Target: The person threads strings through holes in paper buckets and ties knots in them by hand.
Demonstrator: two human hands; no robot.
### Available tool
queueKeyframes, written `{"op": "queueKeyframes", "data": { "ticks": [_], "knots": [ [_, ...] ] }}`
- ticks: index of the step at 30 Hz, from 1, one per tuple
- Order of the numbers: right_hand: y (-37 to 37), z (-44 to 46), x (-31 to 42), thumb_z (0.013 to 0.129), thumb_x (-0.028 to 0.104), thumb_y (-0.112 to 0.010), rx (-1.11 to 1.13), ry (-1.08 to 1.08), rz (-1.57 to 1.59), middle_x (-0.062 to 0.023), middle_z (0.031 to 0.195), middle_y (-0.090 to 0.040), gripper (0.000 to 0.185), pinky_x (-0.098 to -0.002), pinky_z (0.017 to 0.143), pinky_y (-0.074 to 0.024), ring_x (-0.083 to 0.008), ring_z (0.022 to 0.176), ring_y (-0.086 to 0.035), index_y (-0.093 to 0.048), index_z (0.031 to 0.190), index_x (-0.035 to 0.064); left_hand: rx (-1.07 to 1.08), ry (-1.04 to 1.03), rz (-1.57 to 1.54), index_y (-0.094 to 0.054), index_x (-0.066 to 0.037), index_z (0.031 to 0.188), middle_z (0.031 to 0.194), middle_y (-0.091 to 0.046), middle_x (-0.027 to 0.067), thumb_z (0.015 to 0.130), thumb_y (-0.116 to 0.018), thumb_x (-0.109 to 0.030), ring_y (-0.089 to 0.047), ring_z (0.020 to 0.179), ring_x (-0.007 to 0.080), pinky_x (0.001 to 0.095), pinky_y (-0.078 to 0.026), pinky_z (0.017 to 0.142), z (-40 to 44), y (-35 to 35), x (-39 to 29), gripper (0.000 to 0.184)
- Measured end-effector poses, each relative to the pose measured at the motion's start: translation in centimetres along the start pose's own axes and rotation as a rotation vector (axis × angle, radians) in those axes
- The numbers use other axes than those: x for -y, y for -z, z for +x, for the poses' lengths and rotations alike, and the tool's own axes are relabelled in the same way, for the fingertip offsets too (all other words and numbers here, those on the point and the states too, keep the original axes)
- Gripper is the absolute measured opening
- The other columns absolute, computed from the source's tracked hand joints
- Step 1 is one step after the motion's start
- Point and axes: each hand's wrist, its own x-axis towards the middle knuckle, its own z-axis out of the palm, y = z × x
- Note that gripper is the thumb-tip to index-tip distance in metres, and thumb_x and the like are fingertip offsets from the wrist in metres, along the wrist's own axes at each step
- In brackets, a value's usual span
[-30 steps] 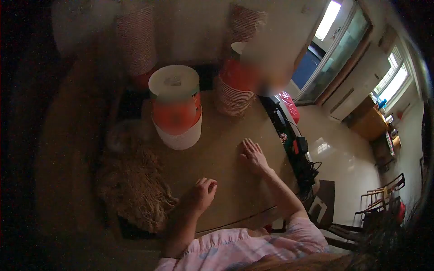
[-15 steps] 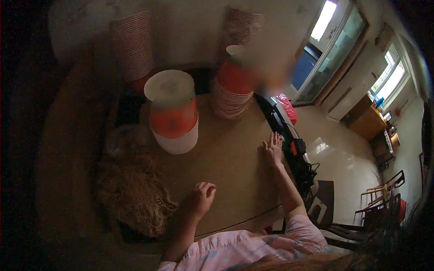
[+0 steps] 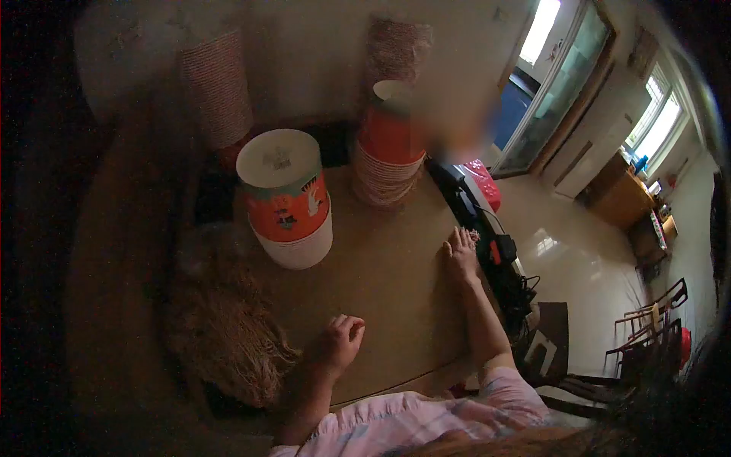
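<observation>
My left hand (image 3: pixel 345 342) rests near the front of the brown table (image 3: pixel 396 282), its fingers curled in and nothing visible in them. To its left lies a heap of tan strings (image 3: pixel 236 327). My right hand (image 3: pixel 461 257) lies flat at the table's right side, fingers stretched out, beside a small pale bundle (image 3: pixel 474 237) that it may touch. Farther back stands a stack of upturned paper buckets (image 3: pixel 283 221), white below, with an orange printed one on top. A second bucket stack (image 3: pixel 388 152), red over pale rims, stands behind it to the right.
Two tall stacks of nested buckets, one left (image 3: pixel 217 91) and one right (image 3: pixel 400 49), rise at the back. A power strip with a black plug (image 3: pixel 502 249) and cables runs along the right edge, by a red patterned object (image 3: pixel 483 185). Chairs (image 3: pixel 655 316) stand farther right.
The view has shifted slightly, so the buckets sit a little lower in it. Both hands keep nearly the same place and pose.
</observation>
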Motion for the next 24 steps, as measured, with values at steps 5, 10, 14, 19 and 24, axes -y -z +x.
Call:
{"op": "queueKeyframes", "data": {
  "ticks": [5, 10, 14, 19, 24],
  "knots": [
    [3.8, -1.2, 3.8, 0.088, 0.034, -0.048, 0.155, -0.215, 0.487, -0.0195, 0.125, -0.046, 0.045, -0.0387, 0.098, -0.0324, -0.0339, 0.118, -0.042, -0.046, 0.123, 0.0045, 0.012, 0.017, 0.032, -0.06, -0.008, 0.086, 0.086, -0.06, 0.0091, 0.08, -0.061, -0.013, -0.057, 0.084, 0.0275, 0.0366, -0.048, 0.072, 0.4, 0.5, -0.5, 0.009],
    [15.0, -10.0, 7.9, 0.086, 0.027, -0.051, 1.092, 0.157, 0.689, -0.0174, 0.115, -0.053, 0.035, -0.0377, 0.088, -0.0397, -0.0307, 0.106, -0.05, -0.053, 0.113, 0.0047, -0.014, 0.067, -0.028, -0.059, -0.007, 0.086, 0.087, -0.06, 0.0091, 0.079, -0.061, -0.013, -0.057, 0.084, 0.0273, 0.0363, -0.048, 0.072, 0.0, -0.6, 0.3, 0.009],
    [15.1, -14.9, 8.0, 0.086, 0.025, -0.051, 0.953, 0.261, 0.489, -0.0172, 0.113, -0.053, 0.033, -0.0374, 0.086, -0.0403, -0.0307, 0.105, -0.051, -0.053, 0.112, 0.0048, 0.011, 0.02, -0.001, -0.059, -0.007, 0.087, 0.086, -0.06, 0.0095, 0.08, -0.061, -0.013, -0.057, 0.084, 0.0281, 0.0366, -0.048, 0.072, 0.2, 0.2, -0.8, 0.009],
    [12.1, -17.0, 9.3, 0.085, 0.022, -0.051, 0.673, 0.222, 0.403, -0.0169, 0.111, -0.053, 0.031, -0.037, 0.085, -0.0411, -0.0306, 0.102, -0.051, -0.053, 0.11, 0.005, 0.019, 0.054, 0.029, -0.06, -0.003, 0.087, 0.086, -0.061, 0.0112, 0.077, -0.064, -0.01, -0.06, 0.079, 0.028, 0.0354, -0.049, 0.068, 0.1, 1.5, -1.8, 0.013],
    [10.2, -17.6, 10.3, 0.084, 0.02, -0.051, 0.565, 0.178, 0.372, -0.0166, 0.108, -0.054, 0.029, -0.0367, 0.083, -0.0418, -0.0305, 0.1, -0.052, -0.054, 0.109, 0.0052, -0.016, -0.037, 0.031, -0.06, -0.004, 0.087, 0.087, -0.061, 0.0114, 0.078, -0.064, -0.011, -0.06, 0.077, 0.0288, 0.0358, -0.049, 0.065, -0.1, 1.1, -0.8, 0.012]
  ]
}}
